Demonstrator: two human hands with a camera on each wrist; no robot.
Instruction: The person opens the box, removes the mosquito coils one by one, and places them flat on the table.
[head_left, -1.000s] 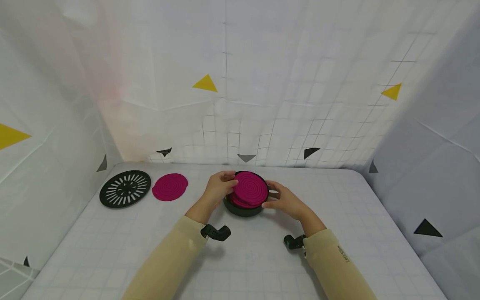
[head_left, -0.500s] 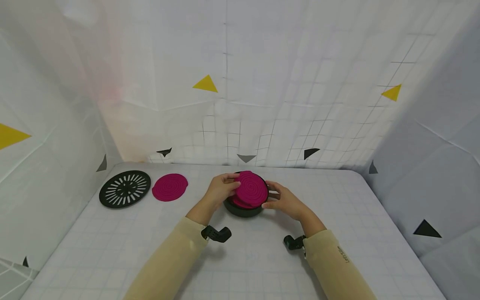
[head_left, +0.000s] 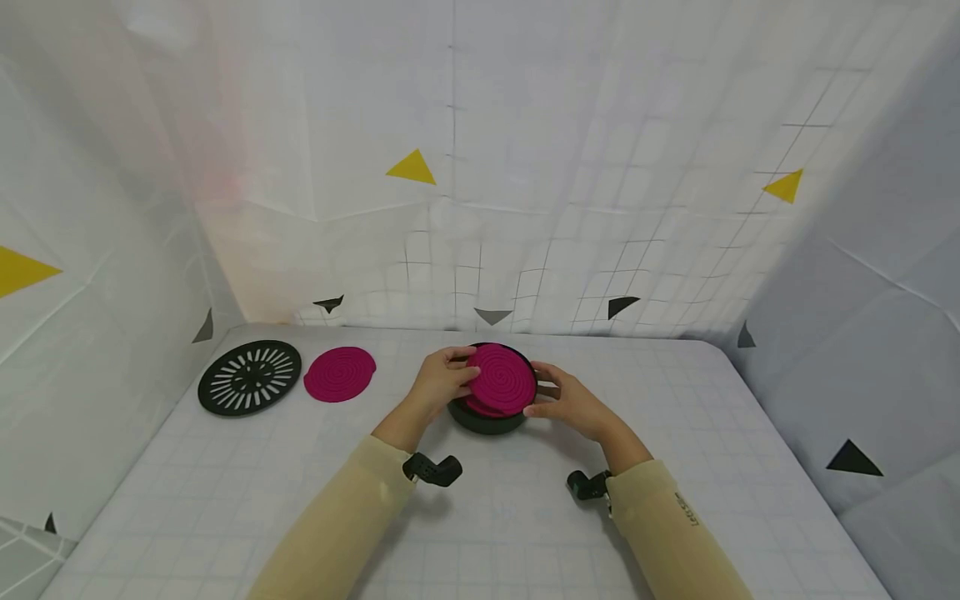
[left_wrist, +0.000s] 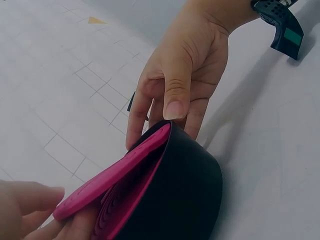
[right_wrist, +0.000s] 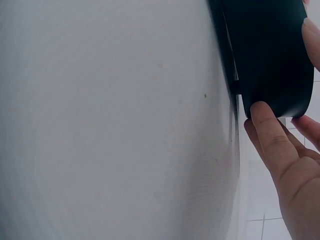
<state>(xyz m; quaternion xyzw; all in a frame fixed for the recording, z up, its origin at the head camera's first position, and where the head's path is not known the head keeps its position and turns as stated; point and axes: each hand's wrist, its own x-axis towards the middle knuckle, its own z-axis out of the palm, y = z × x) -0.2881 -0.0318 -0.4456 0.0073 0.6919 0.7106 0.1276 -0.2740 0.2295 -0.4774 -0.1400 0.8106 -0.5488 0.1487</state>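
My left hand (head_left: 437, 382) pinches the near-left edge of a round magenta coaster (head_left: 506, 379) with spiral grooves. That coaster lies tilted: its left edge is raised, while its right edge rests inside the rim of a round black holder (head_left: 486, 425). Under it, another magenta coaster (left_wrist: 131, 202) shows inside the holder in the left wrist view. My right hand (head_left: 576, 404) grips the holder's right side, the thumb at the rim and the fingers spread along the wall, as the right wrist view also shows. How many coasters lie deeper is hidden.
A single magenta coaster (head_left: 340, 374) lies flat on the white table (head_left: 495, 517), left of the holder. Farther left is a black slotted disc (head_left: 251, 378). White sheets with yellow and dark triangles enclose the table at the back and sides.
The left hand has moved slightly right and down, and the pinched coaster has shifted a little over the one beneath. The right hand and holder stay put.
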